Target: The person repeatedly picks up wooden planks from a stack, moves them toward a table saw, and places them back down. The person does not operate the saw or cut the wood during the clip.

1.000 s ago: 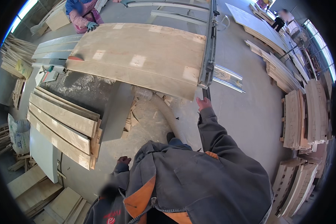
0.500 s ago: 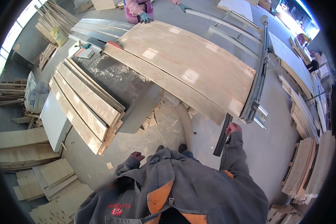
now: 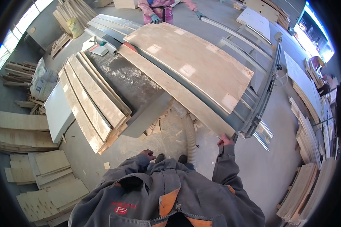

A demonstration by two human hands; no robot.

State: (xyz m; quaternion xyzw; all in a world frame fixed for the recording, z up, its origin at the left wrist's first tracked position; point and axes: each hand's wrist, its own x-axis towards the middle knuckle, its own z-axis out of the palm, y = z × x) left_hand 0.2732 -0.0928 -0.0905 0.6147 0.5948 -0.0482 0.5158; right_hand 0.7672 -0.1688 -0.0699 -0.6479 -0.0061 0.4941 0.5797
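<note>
A long narrow plywood strip (image 3: 178, 90) lies on the saw table, its near end jutting toward me. My right hand (image 3: 226, 140) is closed on that near end, at the corner beside the metal rail. Over the floor in front of my body hangs my left hand (image 3: 148, 154), holding nothing, its fingers loosely bent and apart. Beyond the strip is a large plywood panel (image 3: 193, 56) with pale square patches, and a dark gap runs between the two. A red piece (image 3: 130, 46) sits between them near the far end.
Across the table a person in pink (image 3: 166, 13) rests one gloved hand by the panel's far edge. Stacked plywood strips (image 3: 89, 98) lie left on the table. A metal sliding frame (image 3: 267, 90) stands right. A ribbed hose (image 3: 189, 140) runs down to the floor. Boards are piled along both sides.
My right hand has gone from beside the dark bar to the strip's near end. The large panel has shifted away from the strip, widening the gap. My left hand's fingers have loosened.
</note>
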